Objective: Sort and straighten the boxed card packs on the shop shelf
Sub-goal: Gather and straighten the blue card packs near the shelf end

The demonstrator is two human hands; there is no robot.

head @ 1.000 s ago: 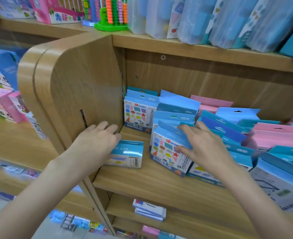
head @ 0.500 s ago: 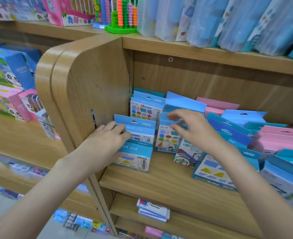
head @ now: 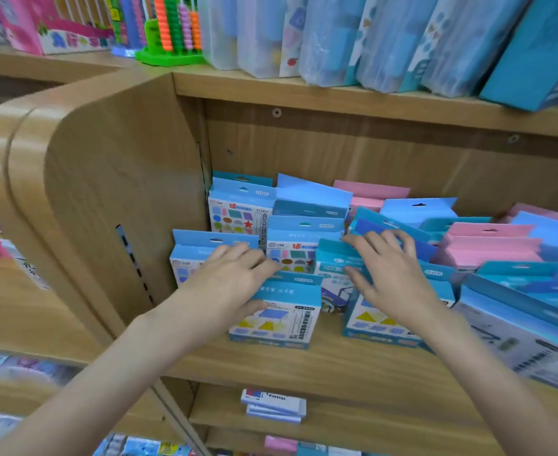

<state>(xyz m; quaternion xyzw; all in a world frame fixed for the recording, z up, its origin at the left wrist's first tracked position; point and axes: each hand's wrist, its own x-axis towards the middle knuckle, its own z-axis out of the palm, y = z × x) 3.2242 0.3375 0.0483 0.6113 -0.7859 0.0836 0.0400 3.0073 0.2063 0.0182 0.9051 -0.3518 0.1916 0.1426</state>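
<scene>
Blue, teal and pink boxed card packs (head: 307, 205) crowd the wooden shelf (head: 320, 363), some upright at the back left, many leaning at the right. My left hand (head: 234, 281) holds the top of a front blue pack (head: 277, 320) printed with yellow and blue shapes, thumb on its face, fingers reaching back onto another blue pack (head: 188, 255) by the side panel. My right hand (head: 389, 278) pinches the top flap of a teal pack (head: 331, 261), standing in front of a pack with coloured shapes (head: 290, 255).
A rounded wooden side panel (head: 113, 199) closes the shelf on the left. The shelf above carries tall plastic-wrapped boxes (head: 369, 37) and a green abacus (head: 172, 31). The lower shelf holds a small stack of packs (head: 274, 406). Larger boxes (head: 517, 337) lean at the right.
The front pack went from lying flat to standing upright under my left hand. A blue pack now stands behind it. My right hand shifted from the shapes pack to a teal one.
</scene>
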